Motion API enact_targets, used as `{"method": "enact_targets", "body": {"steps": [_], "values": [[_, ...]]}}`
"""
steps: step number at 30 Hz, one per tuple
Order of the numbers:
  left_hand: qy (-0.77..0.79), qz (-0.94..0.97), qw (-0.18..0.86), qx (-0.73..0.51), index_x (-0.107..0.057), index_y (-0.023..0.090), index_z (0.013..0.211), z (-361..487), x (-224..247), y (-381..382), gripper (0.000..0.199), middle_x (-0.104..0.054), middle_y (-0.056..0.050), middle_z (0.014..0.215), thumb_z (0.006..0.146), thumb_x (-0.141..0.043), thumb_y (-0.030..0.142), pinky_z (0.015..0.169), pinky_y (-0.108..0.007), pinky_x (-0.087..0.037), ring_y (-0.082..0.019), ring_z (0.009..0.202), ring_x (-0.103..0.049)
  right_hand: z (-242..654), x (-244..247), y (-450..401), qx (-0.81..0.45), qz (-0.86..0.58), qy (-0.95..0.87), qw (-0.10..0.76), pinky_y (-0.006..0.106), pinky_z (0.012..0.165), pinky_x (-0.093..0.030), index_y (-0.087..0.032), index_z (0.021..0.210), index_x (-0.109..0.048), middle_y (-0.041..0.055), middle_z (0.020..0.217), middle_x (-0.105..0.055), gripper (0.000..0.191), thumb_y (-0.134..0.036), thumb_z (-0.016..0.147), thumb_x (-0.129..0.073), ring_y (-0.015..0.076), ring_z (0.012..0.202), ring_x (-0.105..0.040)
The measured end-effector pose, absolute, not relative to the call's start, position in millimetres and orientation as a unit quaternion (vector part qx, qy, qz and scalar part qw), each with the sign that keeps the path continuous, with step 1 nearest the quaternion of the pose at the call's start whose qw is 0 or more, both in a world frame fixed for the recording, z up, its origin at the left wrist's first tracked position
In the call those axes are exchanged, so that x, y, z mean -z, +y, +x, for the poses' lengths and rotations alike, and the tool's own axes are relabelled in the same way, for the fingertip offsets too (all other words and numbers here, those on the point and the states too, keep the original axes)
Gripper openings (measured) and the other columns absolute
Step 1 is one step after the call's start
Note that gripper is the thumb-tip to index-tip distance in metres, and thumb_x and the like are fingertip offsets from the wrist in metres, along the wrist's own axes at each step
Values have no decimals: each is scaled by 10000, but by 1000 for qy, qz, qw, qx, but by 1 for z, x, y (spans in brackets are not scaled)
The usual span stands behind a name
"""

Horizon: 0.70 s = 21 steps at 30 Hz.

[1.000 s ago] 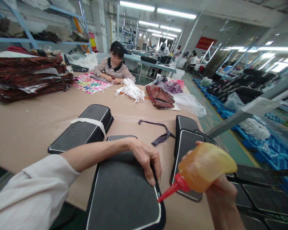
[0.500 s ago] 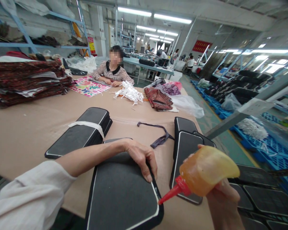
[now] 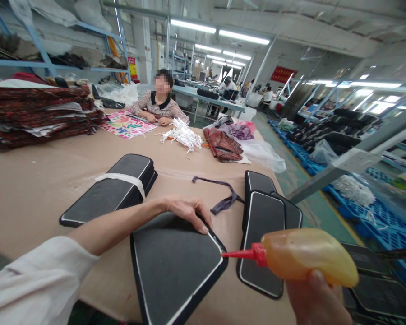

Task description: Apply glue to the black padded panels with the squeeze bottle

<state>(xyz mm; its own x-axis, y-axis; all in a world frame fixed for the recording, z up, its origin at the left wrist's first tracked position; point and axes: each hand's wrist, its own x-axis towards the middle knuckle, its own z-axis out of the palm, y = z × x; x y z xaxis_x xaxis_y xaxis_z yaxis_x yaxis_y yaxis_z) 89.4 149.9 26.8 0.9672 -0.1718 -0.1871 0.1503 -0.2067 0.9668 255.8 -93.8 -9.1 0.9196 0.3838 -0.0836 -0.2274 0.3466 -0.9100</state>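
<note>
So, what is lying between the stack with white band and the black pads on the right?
In the head view, a dark cloth strip lies on the brown table between them; nearer the camera, the left hand holds a black pad.

Table [image 3: 20,180] inspected: strapped stack [image 3: 101,194] on left side, panel pile [image 3: 264,230] on right, cloth strip [image 3: 235,197] between; large panel [image 3: 176,266] in front; ribbon heap [image 3: 182,134] behind, left of folded cloth [image 3: 223,144]

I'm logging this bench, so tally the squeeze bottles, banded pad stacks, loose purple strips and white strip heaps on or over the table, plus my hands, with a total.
Squeeze bottle: 1
Banded pad stack: 1
Purple strip: 1
White strip heap: 1
Left hand, right hand: 2
Total: 6
</note>
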Motion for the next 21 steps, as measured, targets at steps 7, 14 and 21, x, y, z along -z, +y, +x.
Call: {"method": "enact_targets", "body": {"steps": [7, 14, 21], "values": [[28, 789, 606, 100, -688, 143, 910, 85, -26, 152, 268, -677, -15, 841, 718, -627, 321, 713, -193, -414, -154, 779, -582, 247, 6, -96, -149, -553, -41, 819, 251, 632, -512, -259, 1037, -577, 18, 1148, -520, 608, -315, 455, -745, 173, 843, -555], [58, 802, 589, 82, -689, 150, 898, 81, -20, 153, 253, -671, -8, 820, 720, -613, 313, 689, -190, -405, -152, 771, -569, 243, 1, -90, -138, -552, -48, 821, 249, 618, -508, -243, 992, -597, 30, 1055, -553, 581, -298, 441, -772, 184, 853, -551], [54, 792, 604, 68, -682, 147, 912, 81, -14, 156, 255, -664, 7, 820, 729, -606, 307, 662, -168, -398, -120, 732, -555, 245, 8, -91, -125, -540, -66, 829, 258, 601, -516, -232, 980, -603, 41, 1085, -548, 526, -273, 476, -749, 179, 829, -556]]}}
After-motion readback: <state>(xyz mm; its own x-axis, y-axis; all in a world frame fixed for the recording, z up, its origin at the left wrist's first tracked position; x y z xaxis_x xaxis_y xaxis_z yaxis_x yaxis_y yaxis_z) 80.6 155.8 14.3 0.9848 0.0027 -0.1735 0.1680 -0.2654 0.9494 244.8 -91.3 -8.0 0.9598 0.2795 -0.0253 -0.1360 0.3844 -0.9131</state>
